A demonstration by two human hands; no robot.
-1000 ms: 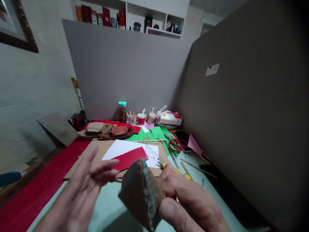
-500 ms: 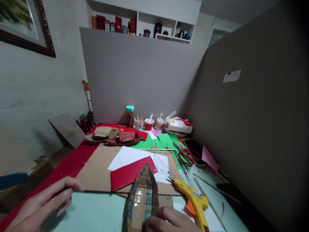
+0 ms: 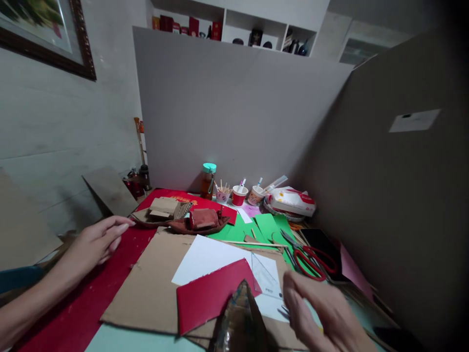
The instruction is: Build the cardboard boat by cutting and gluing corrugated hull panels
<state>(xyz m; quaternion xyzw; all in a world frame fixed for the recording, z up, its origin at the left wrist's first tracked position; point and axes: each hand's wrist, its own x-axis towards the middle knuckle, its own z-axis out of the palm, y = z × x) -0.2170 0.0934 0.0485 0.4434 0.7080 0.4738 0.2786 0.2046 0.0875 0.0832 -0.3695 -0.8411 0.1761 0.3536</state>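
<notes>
My left hand (image 3: 95, 243) reaches forward over the red sheet, thumb and fingers loosely extended. Its fingertips are at the left tip of a cardboard boat (image 3: 161, 209); whether they touch it I cannot tell. Beside that boat sits a reddish-brown boat (image 3: 202, 221) with a small cabin and a short mast. A pointed cardboard hull (image 3: 240, 325) with shiny tape is in front of me at the bottom, partly out of frame. My right hand (image 3: 322, 313), slightly blurred, is right of it with fingers apart and bent, over the mostly hidden yellow glue gun (image 3: 284, 310).
A red card (image 3: 212, 296), white paper (image 3: 205, 254) and a clear set square (image 3: 266, 276) lie on a cardboard sheet (image 3: 142, 293). Red-handled scissors (image 3: 313, 261) lie right, near a dark tablet (image 3: 322, 247). Cups (image 3: 240, 196), a bottle (image 3: 208, 183) and grey panels (image 3: 234, 107) stand behind.
My left hand has moved forward to the cardboard boat's tip. My right hand has let go of the pointed hull and moved right, over the glue gun. The view has shifted.
</notes>
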